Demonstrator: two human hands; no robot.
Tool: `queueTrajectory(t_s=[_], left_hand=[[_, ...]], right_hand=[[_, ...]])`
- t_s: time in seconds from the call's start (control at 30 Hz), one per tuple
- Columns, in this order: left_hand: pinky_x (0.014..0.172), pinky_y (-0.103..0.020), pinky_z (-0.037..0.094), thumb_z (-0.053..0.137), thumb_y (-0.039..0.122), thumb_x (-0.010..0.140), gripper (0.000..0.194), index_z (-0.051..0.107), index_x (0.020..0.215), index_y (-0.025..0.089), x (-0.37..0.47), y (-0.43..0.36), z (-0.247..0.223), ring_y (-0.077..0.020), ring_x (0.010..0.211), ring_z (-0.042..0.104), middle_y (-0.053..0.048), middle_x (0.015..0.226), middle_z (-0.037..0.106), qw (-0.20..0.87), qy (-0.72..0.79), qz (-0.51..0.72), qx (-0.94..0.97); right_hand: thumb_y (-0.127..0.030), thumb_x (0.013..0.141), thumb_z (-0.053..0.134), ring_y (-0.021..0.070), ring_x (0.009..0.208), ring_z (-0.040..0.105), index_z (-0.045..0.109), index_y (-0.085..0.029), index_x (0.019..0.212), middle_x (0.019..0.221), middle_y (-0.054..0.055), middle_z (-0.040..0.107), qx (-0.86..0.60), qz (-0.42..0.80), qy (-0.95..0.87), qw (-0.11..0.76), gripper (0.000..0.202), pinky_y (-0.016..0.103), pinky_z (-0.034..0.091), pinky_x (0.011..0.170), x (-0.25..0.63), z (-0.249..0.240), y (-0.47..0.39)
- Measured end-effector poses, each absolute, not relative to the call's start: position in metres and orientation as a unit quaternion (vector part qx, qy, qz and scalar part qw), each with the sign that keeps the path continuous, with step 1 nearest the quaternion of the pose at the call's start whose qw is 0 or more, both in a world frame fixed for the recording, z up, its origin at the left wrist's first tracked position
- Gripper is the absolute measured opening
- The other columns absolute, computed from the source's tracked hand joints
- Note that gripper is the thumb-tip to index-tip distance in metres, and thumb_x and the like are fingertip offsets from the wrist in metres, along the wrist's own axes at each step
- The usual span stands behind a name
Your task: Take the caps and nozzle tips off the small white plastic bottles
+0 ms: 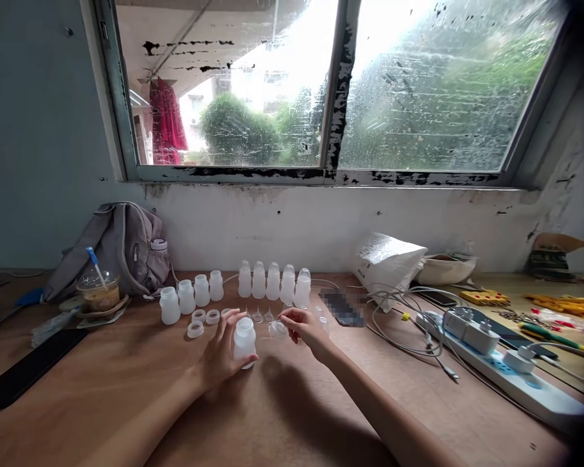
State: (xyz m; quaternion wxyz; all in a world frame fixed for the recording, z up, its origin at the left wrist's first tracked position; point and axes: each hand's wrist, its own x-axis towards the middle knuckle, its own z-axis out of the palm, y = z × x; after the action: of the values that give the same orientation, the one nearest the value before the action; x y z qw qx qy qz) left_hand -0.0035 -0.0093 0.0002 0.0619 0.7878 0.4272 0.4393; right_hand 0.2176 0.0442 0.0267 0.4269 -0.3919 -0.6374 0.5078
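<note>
Below a streaked window [267, 110], the left hand [219, 353] gripped an uncapped bottle [244, 338] upright at the table [102, 370]; the right hand [304, 325] pinched a translucent piece [276, 330] near it. Assembly seemed underway, calling next for alignment.

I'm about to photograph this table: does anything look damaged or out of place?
The window frame looks worn: ragged black patches break its surface along the bottom and middle bars. Cables lie in tangled loops beside the power strip. No spill shows around the bottle in the left hand.
</note>
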Motion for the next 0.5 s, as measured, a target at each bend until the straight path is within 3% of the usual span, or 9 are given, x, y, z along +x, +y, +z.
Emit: queueTrajectory(t_s=[0.1, 0.27, 0.5], left_hand=[[0.092, -0.041, 0.032, 0.057, 0.036, 0.072, 0.052, 0.037, 0.118, 0.024, -0.011, -0.012, 0.009, -0.0263, 0.112, 0.038, -0.010, 0.123, 0.039, -0.040, 0.389, 0.372, 0.842], [0.090, -0.040, 0.033, 0.051, 0.032, 0.076, 0.038, 0.044, 0.113, 0.021, -0.019, -0.006, 0.007, -0.0248, 0.107, 0.044, -0.010, 0.113, 0.050, -0.108, 0.378, 0.348, 0.851], [0.093, -0.039, 0.030, 0.053, 0.038, 0.075, 0.032, 0.051, 0.104, 0.024, -0.029, 0.008, 0.019, -0.0239, 0.108, 0.044, -0.007, 0.111, 0.055, -0.158, 0.410, 0.328, 0.836]], right_hand=[[-0.045, 0.066, 0.058, 0.0058, 0.041, 0.040, 0.055, -0.014, 0.074, 0.053, -0.004, 0.046, -0.388, 0.505, -0.644, 0.425, 0.032, 0.018, 0.028, 0.036, 0.217, 0.022, 0.045], [-0.045, 0.069, 0.055, 0.0058, 0.042, 0.040, 0.056, -0.014, 0.076, 0.059, -0.002, 0.050, -0.387, 0.486, -0.672, 0.404, 0.031, 0.018, 0.028, 0.035, 0.213, 0.012, 0.046], [-0.026, 0.070, 0.055, 0.0112, 0.055, 0.046, 0.061, -0.015, 0.067, 0.062, 0.002, 0.055, -0.401, 0.286, -0.787, 0.372, 0.013, 0.022, 0.034, 0.049, 0.208, 0.011, 0.039]])
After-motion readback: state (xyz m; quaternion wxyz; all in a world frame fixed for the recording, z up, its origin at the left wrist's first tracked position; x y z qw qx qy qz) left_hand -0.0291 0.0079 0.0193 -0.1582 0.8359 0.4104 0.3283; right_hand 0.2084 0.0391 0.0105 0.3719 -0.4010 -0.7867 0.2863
